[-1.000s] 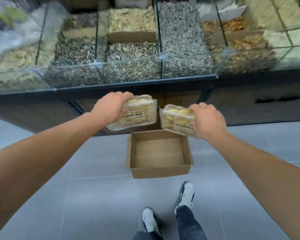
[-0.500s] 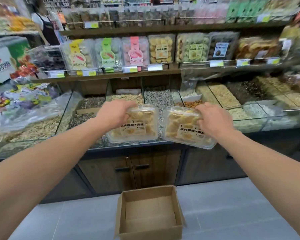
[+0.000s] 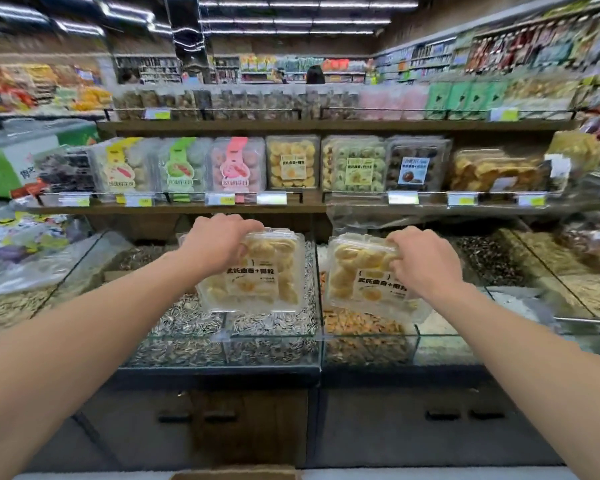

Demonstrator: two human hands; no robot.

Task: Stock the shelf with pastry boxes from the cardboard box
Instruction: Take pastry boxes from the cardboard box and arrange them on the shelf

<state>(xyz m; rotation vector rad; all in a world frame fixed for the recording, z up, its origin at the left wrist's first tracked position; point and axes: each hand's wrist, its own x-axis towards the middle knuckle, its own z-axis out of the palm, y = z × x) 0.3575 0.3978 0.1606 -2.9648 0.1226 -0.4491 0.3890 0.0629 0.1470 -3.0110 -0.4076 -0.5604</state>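
My left hand (image 3: 219,244) grips a clear pastry box (image 3: 257,275) of yellow pastries by its top left edge. My right hand (image 3: 423,261) grips a second, matching pastry box (image 3: 357,278) by its top right corner. Both boxes hang upright, labels facing me, above the glass seed bins and below the wooden shelf (image 3: 291,206). On that shelf stands a matching yellow pastry box (image 3: 292,163) among other pastry packs. Only the top rim of the cardboard box (image 3: 234,475) shows at the bottom edge.
Glass-fronted bins (image 3: 271,348) of sunflower seeds and nuts jut out between me and the shelf. Price tags (image 3: 271,198) line the shelf's front rail. An upper shelf (image 3: 326,124) carries more packs. Dark cabinet doors (image 3: 250,424) sit below the bins.
The view has tilted up from the floor to the shelves. Both hands have lifted the pastry boxes from above the cardboard box up over the bins, turning them upright.
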